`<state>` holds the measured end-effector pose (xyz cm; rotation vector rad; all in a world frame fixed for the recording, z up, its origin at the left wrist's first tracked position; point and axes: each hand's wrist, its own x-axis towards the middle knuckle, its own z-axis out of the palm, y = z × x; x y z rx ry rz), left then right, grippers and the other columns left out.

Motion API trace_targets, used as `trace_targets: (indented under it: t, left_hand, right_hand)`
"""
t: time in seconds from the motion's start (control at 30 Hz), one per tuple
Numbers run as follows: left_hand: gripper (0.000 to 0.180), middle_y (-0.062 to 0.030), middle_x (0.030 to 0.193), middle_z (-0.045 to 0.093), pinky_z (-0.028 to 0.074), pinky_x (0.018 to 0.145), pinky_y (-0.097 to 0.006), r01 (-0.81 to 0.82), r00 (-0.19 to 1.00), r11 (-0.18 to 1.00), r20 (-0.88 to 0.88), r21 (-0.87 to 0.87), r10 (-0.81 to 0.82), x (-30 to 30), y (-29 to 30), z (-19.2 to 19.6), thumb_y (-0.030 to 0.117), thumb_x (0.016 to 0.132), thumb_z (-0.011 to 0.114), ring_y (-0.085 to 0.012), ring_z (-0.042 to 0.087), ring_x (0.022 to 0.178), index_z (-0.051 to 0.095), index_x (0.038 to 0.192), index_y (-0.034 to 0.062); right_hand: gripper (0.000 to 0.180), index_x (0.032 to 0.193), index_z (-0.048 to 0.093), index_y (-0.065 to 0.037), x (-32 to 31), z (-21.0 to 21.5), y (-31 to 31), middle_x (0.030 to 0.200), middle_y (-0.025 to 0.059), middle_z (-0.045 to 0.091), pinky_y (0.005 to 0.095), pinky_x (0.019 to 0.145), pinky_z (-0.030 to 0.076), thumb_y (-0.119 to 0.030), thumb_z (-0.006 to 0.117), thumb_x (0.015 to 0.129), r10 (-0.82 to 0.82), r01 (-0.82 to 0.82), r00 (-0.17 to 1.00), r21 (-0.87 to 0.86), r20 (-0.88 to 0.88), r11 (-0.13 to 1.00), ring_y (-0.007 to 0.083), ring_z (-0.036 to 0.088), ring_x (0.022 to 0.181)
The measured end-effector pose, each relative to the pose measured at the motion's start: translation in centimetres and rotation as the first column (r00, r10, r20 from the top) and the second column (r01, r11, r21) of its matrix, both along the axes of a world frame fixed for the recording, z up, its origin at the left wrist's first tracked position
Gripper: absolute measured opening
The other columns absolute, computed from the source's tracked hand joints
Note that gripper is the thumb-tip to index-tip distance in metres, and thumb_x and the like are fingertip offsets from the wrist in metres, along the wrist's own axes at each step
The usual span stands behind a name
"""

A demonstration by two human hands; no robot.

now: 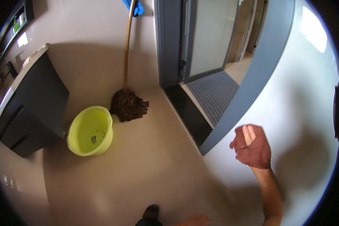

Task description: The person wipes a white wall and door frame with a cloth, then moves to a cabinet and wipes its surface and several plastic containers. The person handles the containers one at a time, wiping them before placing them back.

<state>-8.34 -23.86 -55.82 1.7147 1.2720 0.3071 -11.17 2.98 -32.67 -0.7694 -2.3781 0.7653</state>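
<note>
A: Fingers [248, 135]: two show, straight and close together, laid over the top of a reddish-brown cleaning cloth [257, 152]. Head view, the only one on file.

B: Entry for the hand?

A: Right hand [252, 147]: raised, pressing the cloth flat against the pale wall [305, 124], just right of the grey door frame [248, 75]. The cloth drapes over most of the hand, so the grip reads as a flat palm hold, not a clench. Left hand: not in view.

B: Handling notes on the cloth?

A: Judged soft, light, limp; folds and hangs at the lower edge. Likely to slip if the palm lifts, since nothing pinches it. Best taken by bunching an edge between thumb and fingers, or kept spread under the whole palm.

B: Other items?

A: Lime-green plastic bucket [90, 132] on the tiled floor [147, 177], well apart from the hand. String mop [129, 104] with a wooden handle, head resting on the floor just beside the bucket, handle leaning on the far wall. Dark cabinet [34, 105] left of the bucket. Grey doormat [213, 94] beyond the threshold. A shoe toe [151, 213] at the lower edge.
</note>
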Motion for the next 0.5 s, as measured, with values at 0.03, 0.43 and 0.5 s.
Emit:
trace_targets:
  t: [0.03,0.43,0.5]
  left_hand:
    - [0.040,-0.0204,0.124,0.048,0.039,0.094,-0.046,0.082,0.997,0.960,0.011,-0.267,-0.082,0.7,0.2,1.0,0.025,0.088,0.054,-0.0360,0.048,0.109,0.050,0.123,0.0058]
    - [0.035,-0.0161,0.122,0.050,0.041,0.092,-0.047,-0.208,0.875,0.960,0.403,-0.190,0.269,2.5,-8.0,1.9,0.027,0.091,0.052,-0.0345,0.050,0.106,0.053,0.120,0.0078]
    - [0.036,-0.0154,0.122,0.050,0.041,0.091,-0.047,-0.281,0.822,0.921,0.428,-0.269,0.376,3.4,-10.9,-0.9,0.029,0.091,0.052,-0.0337,0.050,0.106,0.052,0.120,0.0078]
  right_hand:
    - [0.018,0.103,0.045,-0.003,0.5,0.0,-0.4,0.095,0.0069,0.055,0.0315,0.073,0.043,-0.016,0.038,0.094,0.076,-0.054,0.975,-0.108,0.210,0.993,0.0144,0.053,0.086]
    - [0.018,0.095,0.047,-0.005,12.0,-6.0,-4.9,0.087,0.0126,0.054,0.0396,0.069,0.046,-0.016,0.054,0.083,0.223,-0.212,0.685,-0.103,0.693,0.972,0.0266,0.056,0.077]
    - [0.021,0.100,0.047,-0.006,14.9,-5.1,-6.3,0.090,0.0129,0.054,0.0410,0.070,0.046,-0.017,0.054,0.083,0.236,-0.190,0.592,-0.151,0.771,0.970,0.0277,0.057,0.079]
